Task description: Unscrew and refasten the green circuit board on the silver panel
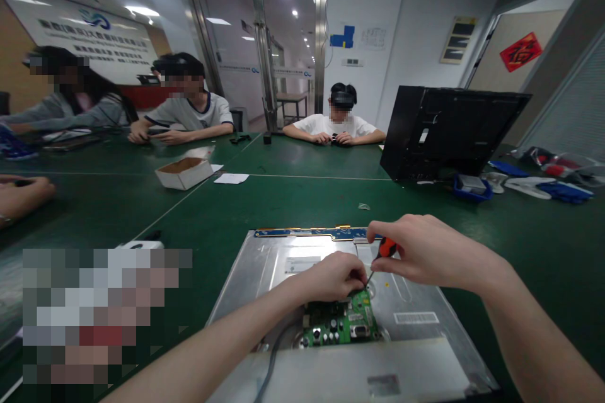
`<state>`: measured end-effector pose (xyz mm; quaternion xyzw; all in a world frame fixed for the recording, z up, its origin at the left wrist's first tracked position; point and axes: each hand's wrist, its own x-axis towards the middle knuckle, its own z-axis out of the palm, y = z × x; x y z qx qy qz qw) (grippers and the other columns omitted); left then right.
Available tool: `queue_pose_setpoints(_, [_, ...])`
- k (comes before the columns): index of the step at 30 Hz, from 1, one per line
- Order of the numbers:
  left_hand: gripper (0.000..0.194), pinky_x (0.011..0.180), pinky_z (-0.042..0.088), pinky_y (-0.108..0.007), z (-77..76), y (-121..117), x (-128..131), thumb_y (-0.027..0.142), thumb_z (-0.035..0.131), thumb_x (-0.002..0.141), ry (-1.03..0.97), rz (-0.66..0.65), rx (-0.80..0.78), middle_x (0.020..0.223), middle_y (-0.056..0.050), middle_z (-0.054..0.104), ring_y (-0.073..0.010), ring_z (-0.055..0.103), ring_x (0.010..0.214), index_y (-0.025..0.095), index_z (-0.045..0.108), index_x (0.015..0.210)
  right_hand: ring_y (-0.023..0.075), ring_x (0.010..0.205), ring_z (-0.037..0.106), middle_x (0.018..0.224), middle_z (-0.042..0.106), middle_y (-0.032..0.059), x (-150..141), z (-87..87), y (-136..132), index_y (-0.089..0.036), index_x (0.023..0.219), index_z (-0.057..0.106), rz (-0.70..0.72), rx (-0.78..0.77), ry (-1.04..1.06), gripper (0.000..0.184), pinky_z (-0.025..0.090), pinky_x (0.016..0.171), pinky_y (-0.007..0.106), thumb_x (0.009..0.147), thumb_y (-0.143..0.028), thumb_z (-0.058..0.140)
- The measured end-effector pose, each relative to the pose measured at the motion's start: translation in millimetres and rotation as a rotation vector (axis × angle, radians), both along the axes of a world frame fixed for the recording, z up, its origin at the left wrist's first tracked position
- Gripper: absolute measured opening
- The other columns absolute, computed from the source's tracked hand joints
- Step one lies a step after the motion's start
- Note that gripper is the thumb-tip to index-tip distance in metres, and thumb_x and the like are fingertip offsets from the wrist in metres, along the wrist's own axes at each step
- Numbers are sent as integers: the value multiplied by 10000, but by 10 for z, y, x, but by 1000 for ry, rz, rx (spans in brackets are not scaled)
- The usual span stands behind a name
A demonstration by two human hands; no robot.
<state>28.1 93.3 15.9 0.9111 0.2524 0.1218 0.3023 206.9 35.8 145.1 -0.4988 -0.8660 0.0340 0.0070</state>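
Observation:
A silver metal display panel point(416, 293) lies flat before me, with a green circuit board point(338, 321) on its middle. My right hand point(416, 249) grips a red and black screwdriver point(386, 247). The thin shaft slants down to the board's far right corner. My left hand point(338, 277) has its fingers curled at the board's far edge, close to the screwdriver tip; whatever they pinch is hidden. A blue circuit strip point(302, 233) runs along the panel's far edge. A dark cable point(274, 359) comes off the board's left side toward me.
A black monitor housing point(449, 132) stands at the right, near a blue tray point(472, 189) and gloves point(564, 190). An open white box point(184, 173) and a paper sheet point(231, 178) lie left of centre. Several people sit around the green table point(302, 195).

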Motion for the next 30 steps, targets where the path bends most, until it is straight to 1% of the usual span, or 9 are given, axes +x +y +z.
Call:
queue_pose_setpoints(5, [144,672,437,-234,5,-4,2,27,643,763,15,18,2,805,-30,702,-173,630,744,144,706,818,192,669,618,716,673,14,-30,-5,11,-251,873,629,-32,51,-50,219,307,558,278,939,-355,449])
queue_pose_setpoints(7, [149,681,438,-235,2,-5,1,25,645,760,15,19,4,800,-27,702,-173,629,748,147,710,817,188,670,616,744,679,11,-29,-3,-6,-244,937,603,-4,47,-35,131,310,558,275,897,-307,495])
queue_pose_setpoints(10, [159,695,442,-238,-11,-5,-2,25,649,754,6,16,2,802,-20,703,-173,628,758,154,711,825,191,713,628,809,694,4,-12,2,-36,-253,1055,567,34,19,-1,227,325,569,269,829,-260,557])
queue_pose_setpoints(13, [157,683,442,-233,-23,-2,-5,35,647,764,-5,22,-7,804,-16,703,-170,627,749,157,709,841,213,746,638,831,702,14,9,-2,-33,-273,1106,578,9,33,-9,282,330,572,275,839,-363,581])
queue_pose_setpoints(17, [145,680,440,-227,-16,0,-3,41,651,779,4,10,-17,811,-25,709,-171,635,757,144,710,862,226,722,640,772,697,25,9,-20,16,-285,990,638,-53,56,-48,244,307,554,280,895,-471,514])
queue_pose_setpoints(20, [131,682,436,-230,-1,-6,2,53,660,779,33,22,-2,828,-26,713,-176,638,768,152,715,845,202,675,621,719,673,21,-7,-31,34,-262,920,630,-46,67,-60,217,292,545,276,931,-401,462])
queue_pose_setpoints(24, [146,689,442,-233,0,-14,8,47,664,772,41,43,-1,837,-31,718,-183,641,785,150,717,861,170,620,582,730,654,9,-20,-26,7,-234,967,558,-24,66,-41,110,280,530,265,877,-282,515])
queue_pose_setpoints(28, [135,692,444,-238,-11,-7,12,49,665,773,45,29,9,840,-36,717,-187,641,784,149,719,846,164,684,591,825,664,3,-3,-11,-31,-230,963,507,41,31,22,163,307,553,260,811,-196,557])
queue_pose_setpoints(30, [138,685,444,-233,-12,-4,10,47,661,773,41,26,3,827,-30,714,-181,641,773,149,715,848,169,686,593,823,666,4,7,-12,-32,-234,972,512,39,30,25,161,308,553,261,823,-235,573])
